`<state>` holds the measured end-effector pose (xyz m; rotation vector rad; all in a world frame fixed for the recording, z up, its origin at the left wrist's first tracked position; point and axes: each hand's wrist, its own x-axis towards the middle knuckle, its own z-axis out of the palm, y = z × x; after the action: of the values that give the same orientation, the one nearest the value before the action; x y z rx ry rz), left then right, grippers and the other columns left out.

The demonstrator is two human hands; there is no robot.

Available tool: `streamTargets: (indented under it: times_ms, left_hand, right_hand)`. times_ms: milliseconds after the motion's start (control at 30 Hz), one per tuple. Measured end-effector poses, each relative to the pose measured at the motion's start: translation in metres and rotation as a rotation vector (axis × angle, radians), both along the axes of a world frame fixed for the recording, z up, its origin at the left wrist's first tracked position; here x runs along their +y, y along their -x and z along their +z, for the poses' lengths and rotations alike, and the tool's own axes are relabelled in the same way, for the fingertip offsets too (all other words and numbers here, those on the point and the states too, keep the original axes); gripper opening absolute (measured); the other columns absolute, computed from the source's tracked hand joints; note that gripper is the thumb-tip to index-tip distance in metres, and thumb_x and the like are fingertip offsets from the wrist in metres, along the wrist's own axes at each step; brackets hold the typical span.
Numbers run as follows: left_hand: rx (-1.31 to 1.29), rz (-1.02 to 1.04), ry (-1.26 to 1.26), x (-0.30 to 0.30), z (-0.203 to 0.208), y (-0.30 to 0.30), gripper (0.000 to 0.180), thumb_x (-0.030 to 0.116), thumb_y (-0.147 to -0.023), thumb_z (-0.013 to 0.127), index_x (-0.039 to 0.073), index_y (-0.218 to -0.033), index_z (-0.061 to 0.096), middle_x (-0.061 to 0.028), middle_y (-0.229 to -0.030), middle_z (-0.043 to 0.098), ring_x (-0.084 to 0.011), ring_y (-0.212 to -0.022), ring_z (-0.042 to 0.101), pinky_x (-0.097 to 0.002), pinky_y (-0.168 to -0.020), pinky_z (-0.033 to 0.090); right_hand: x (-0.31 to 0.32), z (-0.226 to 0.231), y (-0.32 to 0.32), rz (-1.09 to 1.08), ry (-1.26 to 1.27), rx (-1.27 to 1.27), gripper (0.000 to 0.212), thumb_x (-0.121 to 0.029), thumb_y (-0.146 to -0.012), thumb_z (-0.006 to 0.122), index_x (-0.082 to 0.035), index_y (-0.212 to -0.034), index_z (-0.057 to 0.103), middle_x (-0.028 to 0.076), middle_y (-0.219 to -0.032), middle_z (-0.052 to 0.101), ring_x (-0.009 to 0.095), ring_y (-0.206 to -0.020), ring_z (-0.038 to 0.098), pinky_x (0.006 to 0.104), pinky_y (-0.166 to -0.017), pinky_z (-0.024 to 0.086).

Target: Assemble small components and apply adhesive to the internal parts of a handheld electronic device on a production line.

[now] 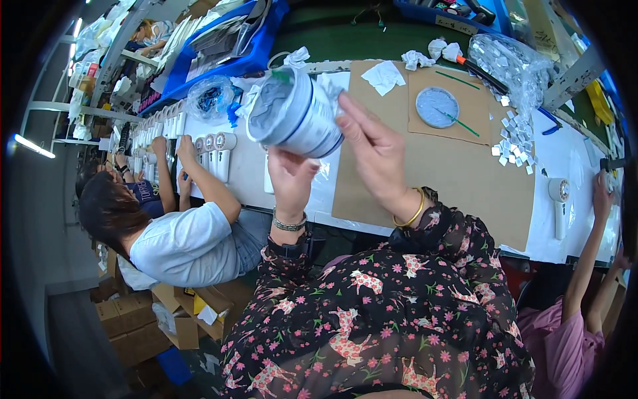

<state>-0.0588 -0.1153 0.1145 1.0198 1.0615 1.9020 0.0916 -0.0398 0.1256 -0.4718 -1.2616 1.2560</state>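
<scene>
Above the table I hold up a white tub point(318, 126) with blue bands, tilted so that its mouth faces left. Grey paste point(271, 100) coats its inside. My left hand point(292, 183) is closed on the tub from below. At the tub's right side, my right hand point(375, 146) pinches a crumpled white tissue point(329, 88) against it; the fingertips are partly hidden. Beneath my hands lies a brown cardboard sheet point(438, 179). On its far part rests a round dish point(437, 100) of grey paste with a green stick point(463, 125) in it.
White tiles point(515, 141) lie loose beside a plastic bag point(508, 60) of more. A white handheld fan point(559, 206) lies at right; several stand at left point(219, 149). Co-workers sit left point(193, 246) and right point(565, 332). A blue bin point(272, 33) stands behind.
</scene>
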Motion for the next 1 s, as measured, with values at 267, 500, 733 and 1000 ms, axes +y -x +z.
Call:
streamTargets:
  times_ms: [267, 500, 733, 1000]
  left_hand:
    - [-0.066, -0.150, -0.040, -0.005, -0.007, 0.009, 0.100, 0.047, -0.084, 0.090, -0.001, -0.156, 0.040, -0.0108, -0.154, 0.054, -0.0256, -0.142, 0.054, -0.0458, -0.120, 0.045]
    - [-0.245, -0.215, 0.022, -0.005, -0.010, 0.020, 0.112, 0.058, -0.075, 0.089, 0.003, -0.158, 0.039, -0.0065, -0.154, 0.054, -0.0256, -0.142, 0.054, -0.0466, -0.120, 0.046]
    - [-0.286, -0.147, -0.006, 0.009, -0.025, -0.003, 0.109, 0.060, -0.078, 0.087, 0.004, -0.159, 0.039, -0.0060, -0.156, 0.053, -0.0268, -0.146, 0.051, -0.0506, -0.125, 0.038]
    - [-0.408, -0.203, -0.007, 0.017, -0.027, 0.004, 0.100, 0.046, -0.084, 0.089, 0.006, -0.159, 0.039, -0.0058, -0.156, 0.053, -0.0271, -0.146, 0.050, -0.0506, -0.127, 0.035]
  right_hand:
    - [0.018, -0.014, -0.013, 0.306, 0.470, 0.018, 0.037, -0.015, -0.108, 0.066, 0.003, -0.140, 0.067, 0.012, -0.138, 0.070, 0.015, -0.115, 0.067, 0.0285, -0.103, 0.053]
    - [0.019, -0.004, -0.028, 0.262, 0.266, 0.035, 0.028, -0.008, -0.105, 0.067, 0.002, -0.131, 0.073, 0.011, -0.128, 0.074, 0.015, -0.111, 0.068, 0.0298, -0.101, 0.054]
    - [0.025, -0.016, -0.032, 0.038, -0.224, -0.248, 0.023, -0.005, -0.102, 0.070, 0.002, -0.122, 0.078, 0.010, -0.108, 0.079, 0.013, -0.097, 0.069, 0.0290, -0.090, 0.057]
    - [0.126, -0.016, -0.034, -0.087, 0.061, -0.479, 0.028, -0.017, -0.095, 0.079, 0.002, -0.116, 0.080, 0.009, -0.097, 0.080, 0.009, -0.081, 0.070, 0.0249, -0.074, 0.056]
